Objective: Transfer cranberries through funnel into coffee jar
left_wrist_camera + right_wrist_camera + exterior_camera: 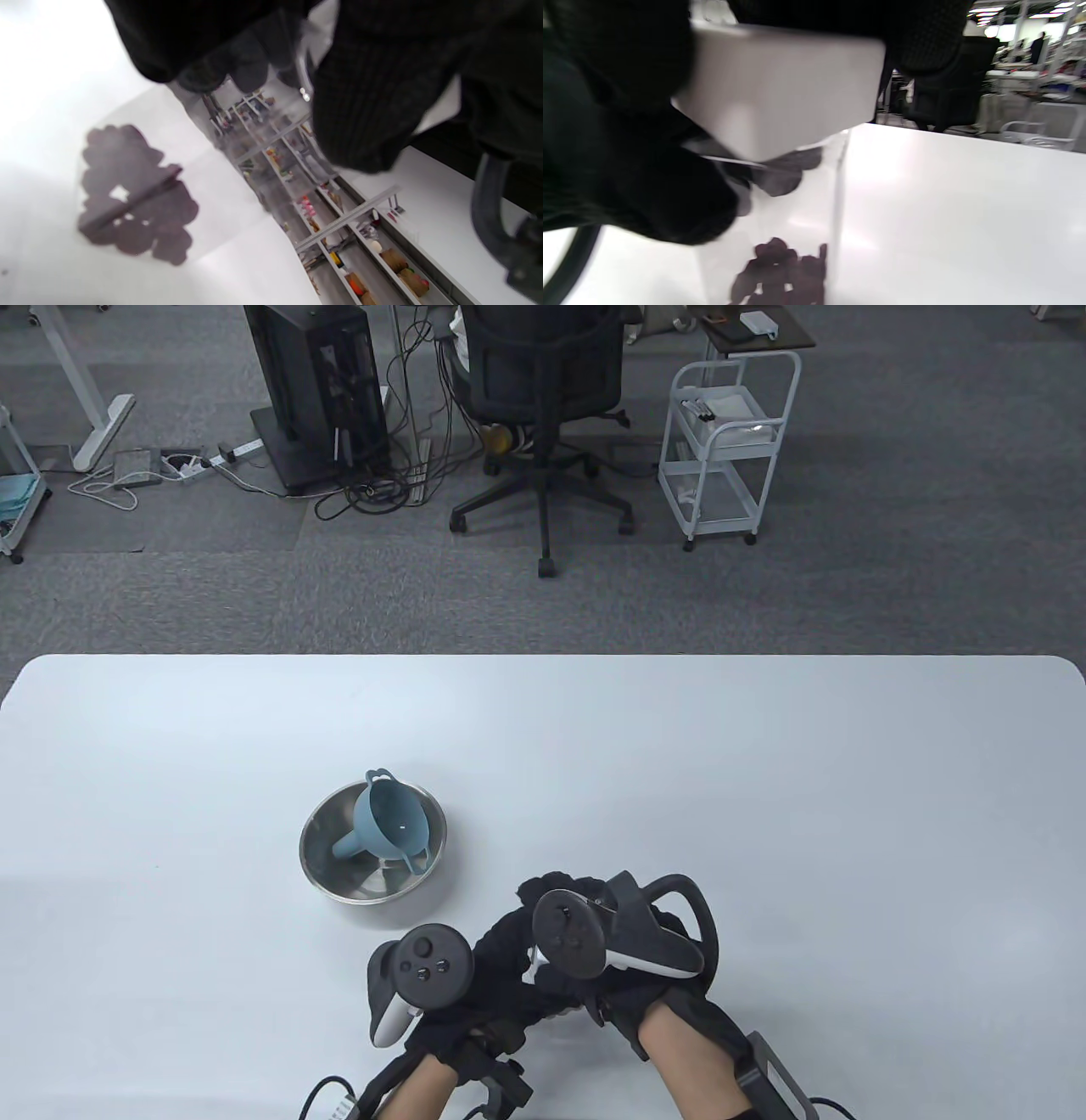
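A clear jar (814, 199) with a white lid (785, 89) stands on the table at the front centre, with dark cranberries (782, 271) at its bottom. In the table view both hands cover it. My left hand (496, 971) grips the jar's body; its fingers (237, 63) wrap the clear wall (237, 169) above the cranberries (135, 199). My right hand (551, 899) grips the lid from above. A blue funnel (386, 819) lies tilted inside a steel bowl (373, 891) to the left of the hands.
The white table (764, 780) stretches far to the right and back. An office chair (543, 398), a white cart (725, 449) and a computer tower (318, 390) stand on the floor beyond its far edge.
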A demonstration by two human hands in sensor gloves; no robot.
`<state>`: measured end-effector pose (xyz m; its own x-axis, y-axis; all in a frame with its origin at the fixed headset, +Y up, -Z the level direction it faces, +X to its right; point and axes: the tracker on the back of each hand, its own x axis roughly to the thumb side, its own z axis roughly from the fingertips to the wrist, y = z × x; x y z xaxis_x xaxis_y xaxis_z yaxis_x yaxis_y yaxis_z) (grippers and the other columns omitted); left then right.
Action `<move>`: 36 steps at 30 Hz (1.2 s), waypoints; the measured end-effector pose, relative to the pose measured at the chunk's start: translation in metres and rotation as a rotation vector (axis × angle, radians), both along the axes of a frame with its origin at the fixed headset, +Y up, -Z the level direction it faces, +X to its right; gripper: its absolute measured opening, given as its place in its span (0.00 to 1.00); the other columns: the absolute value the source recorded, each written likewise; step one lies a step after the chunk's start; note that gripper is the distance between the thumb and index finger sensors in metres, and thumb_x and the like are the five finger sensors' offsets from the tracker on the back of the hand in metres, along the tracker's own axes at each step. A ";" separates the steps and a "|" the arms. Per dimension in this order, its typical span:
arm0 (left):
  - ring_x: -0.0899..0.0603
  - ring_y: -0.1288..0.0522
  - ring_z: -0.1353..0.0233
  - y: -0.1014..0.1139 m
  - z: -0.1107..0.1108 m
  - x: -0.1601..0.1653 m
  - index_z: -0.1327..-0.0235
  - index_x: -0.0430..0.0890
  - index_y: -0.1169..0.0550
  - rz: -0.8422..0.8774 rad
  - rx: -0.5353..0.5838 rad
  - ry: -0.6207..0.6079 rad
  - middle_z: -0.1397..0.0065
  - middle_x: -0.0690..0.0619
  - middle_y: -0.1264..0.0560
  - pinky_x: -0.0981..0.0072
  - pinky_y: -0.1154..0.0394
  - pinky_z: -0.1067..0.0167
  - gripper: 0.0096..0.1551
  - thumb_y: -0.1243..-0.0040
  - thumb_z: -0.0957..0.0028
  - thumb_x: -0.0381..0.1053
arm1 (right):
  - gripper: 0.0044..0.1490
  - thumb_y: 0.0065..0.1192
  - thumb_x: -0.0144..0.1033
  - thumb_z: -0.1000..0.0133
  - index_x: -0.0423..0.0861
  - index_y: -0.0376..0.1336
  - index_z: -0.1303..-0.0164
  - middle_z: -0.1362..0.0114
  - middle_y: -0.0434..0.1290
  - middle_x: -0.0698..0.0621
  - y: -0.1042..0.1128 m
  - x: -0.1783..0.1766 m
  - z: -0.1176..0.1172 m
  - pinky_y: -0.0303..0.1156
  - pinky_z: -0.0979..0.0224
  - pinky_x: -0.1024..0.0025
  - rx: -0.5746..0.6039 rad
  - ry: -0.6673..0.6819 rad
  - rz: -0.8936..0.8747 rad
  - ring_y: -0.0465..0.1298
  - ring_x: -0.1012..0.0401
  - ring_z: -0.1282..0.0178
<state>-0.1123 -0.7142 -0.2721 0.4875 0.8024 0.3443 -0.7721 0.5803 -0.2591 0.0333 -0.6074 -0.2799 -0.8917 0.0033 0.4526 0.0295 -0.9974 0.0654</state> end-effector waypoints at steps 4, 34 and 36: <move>0.30 0.28 0.25 0.003 0.003 0.002 0.23 0.39 0.37 -0.011 0.050 0.016 0.21 0.37 0.34 0.47 0.27 0.35 0.56 0.20 0.59 0.57 | 0.60 0.59 0.75 0.56 0.41 0.62 0.27 0.24 0.72 0.39 -0.003 0.000 -0.004 0.80 0.53 0.63 0.049 -0.119 0.045 0.86 0.52 0.49; 0.30 0.26 0.26 0.002 0.002 0.001 0.22 0.35 0.37 0.023 0.050 -0.009 0.22 0.36 0.32 0.47 0.25 0.36 0.59 0.20 0.60 0.58 | 0.61 0.73 0.68 0.61 0.40 0.60 0.26 0.28 0.73 0.41 0.011 0.018 -0.008 0.78 0.49 0.62 -0.131 -0.121 0.023 0.84 0.52 0.46; 0.30 0.26 0.26 0.002 0.003 0.001 0.22 0.36 0.37 0.010 0.060 0.002 0.22 0.36 0.32 0.47 0.25 0.36 0.59 0.20 0.60 0.58 | 0.63 0.69 0.73 0.61 0.39 0.61 0.27 0.33 0.77 0.42 0.010 0.017 -0.008 0.79 0.52 0.64 -0.102 -0.158 0.038 0.85 0.54 0.51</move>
<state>-0.1112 -0.7121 -0.2696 0.4806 0.7848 0.3914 -0.7781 0.5874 -0.2224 0.0502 -0.5978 -0.2884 -0.9520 0.0071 0.3059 0.0483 -0.9837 0.1731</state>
